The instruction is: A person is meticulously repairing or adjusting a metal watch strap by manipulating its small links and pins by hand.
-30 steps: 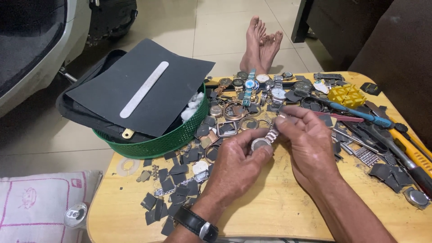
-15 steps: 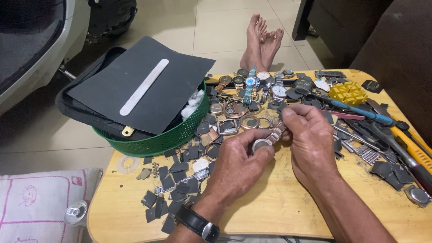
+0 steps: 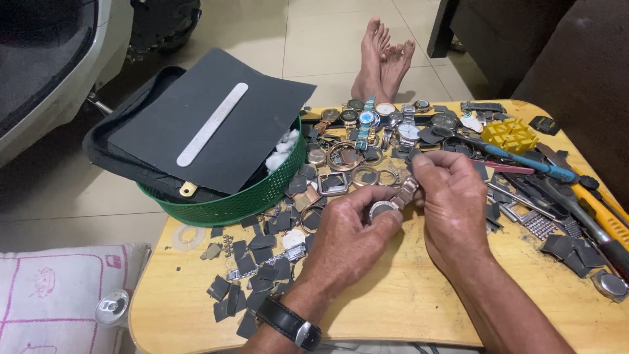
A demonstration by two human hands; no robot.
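Wristwatch clamped between left hand and right hand, loose watch parts and green basket alongside.

Item: watch, metal band, pinched btwn left hand & right hand, ctr of wooden table. Green basket at 10 o'clock; yellow block at 2; watch parts strewn 12.

The left hand covers most of the round watch case; its dial cannot be seen. The table is cut off at the bottom and right edges. The small dark scraps at lower left are too small to identify.
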